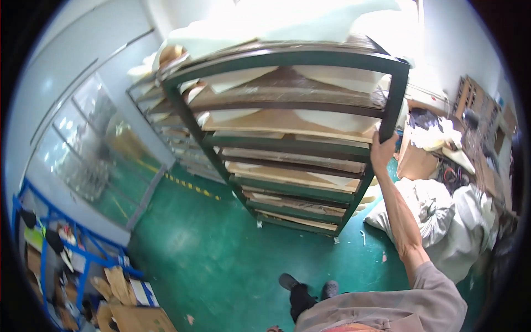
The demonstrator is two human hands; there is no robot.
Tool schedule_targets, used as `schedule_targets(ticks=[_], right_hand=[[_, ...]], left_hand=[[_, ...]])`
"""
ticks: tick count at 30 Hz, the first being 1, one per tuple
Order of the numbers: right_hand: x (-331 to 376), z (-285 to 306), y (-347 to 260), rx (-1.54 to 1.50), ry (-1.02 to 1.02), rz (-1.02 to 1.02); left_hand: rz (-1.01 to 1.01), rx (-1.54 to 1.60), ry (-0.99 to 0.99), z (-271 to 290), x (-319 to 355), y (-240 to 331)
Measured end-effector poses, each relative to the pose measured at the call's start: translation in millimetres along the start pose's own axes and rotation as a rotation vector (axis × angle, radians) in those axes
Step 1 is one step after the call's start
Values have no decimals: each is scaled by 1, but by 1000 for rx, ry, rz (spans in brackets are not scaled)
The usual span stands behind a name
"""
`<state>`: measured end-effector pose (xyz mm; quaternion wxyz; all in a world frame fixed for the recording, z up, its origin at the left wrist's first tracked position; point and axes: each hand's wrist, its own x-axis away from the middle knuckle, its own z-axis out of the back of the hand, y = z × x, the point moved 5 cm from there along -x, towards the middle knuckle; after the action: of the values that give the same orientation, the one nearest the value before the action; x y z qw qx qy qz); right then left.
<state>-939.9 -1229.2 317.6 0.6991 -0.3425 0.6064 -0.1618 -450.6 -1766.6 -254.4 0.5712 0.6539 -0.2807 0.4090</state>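
A sliver of the left hand shows, its state impossible to tell. Ahead, the right hand curls around the right post of a dark shelf rack, standing on the green floor, long axis vertical, open front facing the camera.

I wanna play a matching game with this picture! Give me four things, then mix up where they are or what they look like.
Things:
1. Right hand
2. Rack
3. Floor
4. Sacks

Clues:
A. Green, under the shoes
B. Closed round an upright post
C. Whitish and crumpled, on the right of the picture
D. Has flat sheets on many levels

Right pairs:
1-B
2-D
3-A
4-C
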Motion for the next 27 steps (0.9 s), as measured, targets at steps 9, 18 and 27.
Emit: schedule_targets(ticks=[9,18,27], right_hand=[[-12,-25,13,-36,25,-82],[88,85,-11,-295,-362,51],[128,248,-41,-711,-753,-505]], left_hand=[[-137,41,-87,-133,-106,251],[-891,-65,-431,-321,133,416],[-1380,-213,-589,-411,314,472]])
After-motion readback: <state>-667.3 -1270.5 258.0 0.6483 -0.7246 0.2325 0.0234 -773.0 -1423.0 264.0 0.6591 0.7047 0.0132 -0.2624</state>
